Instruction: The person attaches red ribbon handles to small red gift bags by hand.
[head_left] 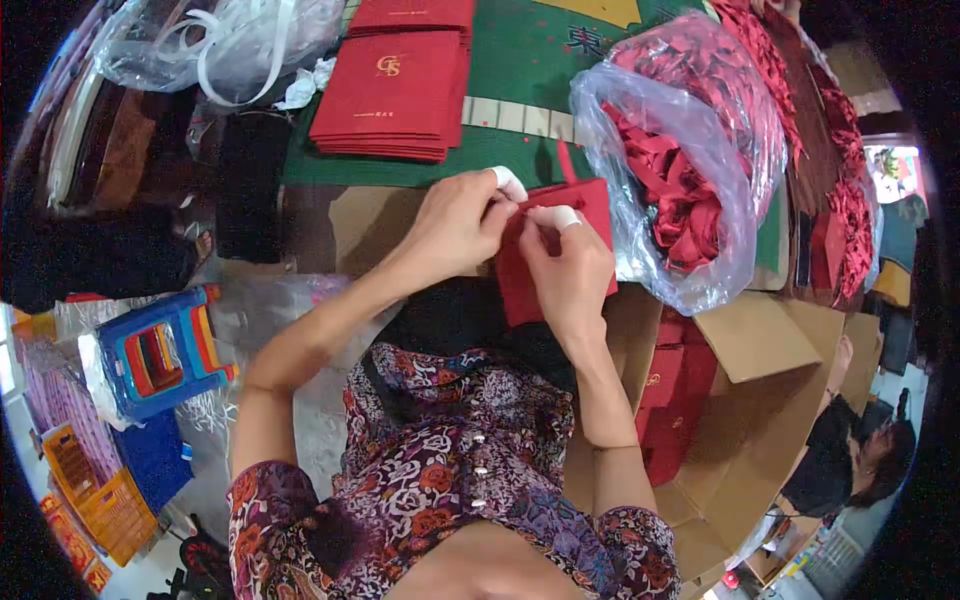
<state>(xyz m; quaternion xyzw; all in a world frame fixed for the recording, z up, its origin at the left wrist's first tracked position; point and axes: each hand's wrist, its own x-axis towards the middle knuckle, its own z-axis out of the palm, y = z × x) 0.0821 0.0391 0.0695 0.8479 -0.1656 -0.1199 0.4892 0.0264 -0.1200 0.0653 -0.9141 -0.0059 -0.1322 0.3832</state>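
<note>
My left hand (462,215) and my right hand (570,258) meet at the upper edge of a red gift bag (522,288) at the table's front edge. Both are closed, with thumb and fingertips pinched at that edge. White covers wrap a finger on each hand. From the bag's top a narrow red ribbon (566,162) sticks up. My fingers hide exactly what is pinched there. Behind my left hand lies a stack of flat red bags (385,90) with gold print. To the right of my hands, a clear plastic bag (610,130) holds many red ribbons (672,190).
A cardboard box (765,410) with red bags (668,400) inside stands open by my right arm. The green tabletop (500,160) carries a pale strip. White straps in plastic (240,45) lie back left. Another person (840,450) is at far right.
</note>
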